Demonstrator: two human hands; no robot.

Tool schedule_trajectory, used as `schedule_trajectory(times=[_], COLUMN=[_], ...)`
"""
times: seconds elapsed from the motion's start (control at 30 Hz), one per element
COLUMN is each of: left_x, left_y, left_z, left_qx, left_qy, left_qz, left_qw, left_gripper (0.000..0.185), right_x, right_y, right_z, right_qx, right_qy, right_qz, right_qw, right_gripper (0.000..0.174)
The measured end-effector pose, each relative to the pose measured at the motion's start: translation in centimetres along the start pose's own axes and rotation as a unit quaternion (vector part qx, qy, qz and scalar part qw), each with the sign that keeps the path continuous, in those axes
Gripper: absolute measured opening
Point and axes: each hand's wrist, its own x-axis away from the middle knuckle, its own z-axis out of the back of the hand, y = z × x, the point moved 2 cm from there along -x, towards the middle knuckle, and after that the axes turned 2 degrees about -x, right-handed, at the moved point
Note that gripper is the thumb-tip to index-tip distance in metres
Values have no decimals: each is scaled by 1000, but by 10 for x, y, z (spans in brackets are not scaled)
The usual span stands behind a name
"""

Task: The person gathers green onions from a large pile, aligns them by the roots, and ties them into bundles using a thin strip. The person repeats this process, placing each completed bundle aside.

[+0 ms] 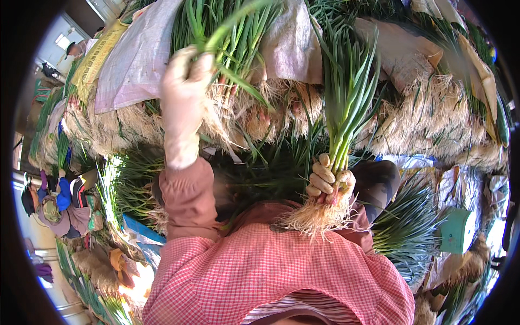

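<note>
My right hand (331,178), in a soiled pale glove, grips a bunch of green onions (347,122) around its lower stalks. The leaves point away from me, and the pale, stringy roots hang over my lap. Out ahead to the left is my left hand (187,81), also gloved and blurred by motion. Between its fingers is a green onion stalk (231,22) that curves up to the right. Just beyond that hand lies a pile of green onions (243,44), roots towards me.
A whitish woven sack (136,57) and another sack (292,44) drape the onion heap ahead. More onions (406,231) lie at my right by a teal plastic container (458,230). Leafy onions (138,191) lie at my left. Co-workers (61,207) are farther left.
</note>
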Motion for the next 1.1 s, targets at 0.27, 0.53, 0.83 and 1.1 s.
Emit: schedule_trajectory(times=[0.27, 0.53, 0.83, 1.1], left_x=[81, 143, 118, 111], left_y=[-70, -81, -77, -132], left_z=[-41, -91, -105, -106], left_qx=[304, 233, 66, 349], left_qy=[-153, -386, -213, -342], left_qz=[257, 308, 85, 199], left_qw=[904, 838, 971, 849], left_gripper=[28, 37, 22, 25], right_x=[-15, -13, -8, 7], right_y=[-11, 3, 5, 12], right_z=[-3, 4, -2, 0], right_qx=[183, 277, 259, 125], right_qy=[115, 253, 239, 160], right_qz=[-39, -39, -53, -31], right_qw=[976, 926, 934, 979], right_gripper=[39, 36, 37, 45])
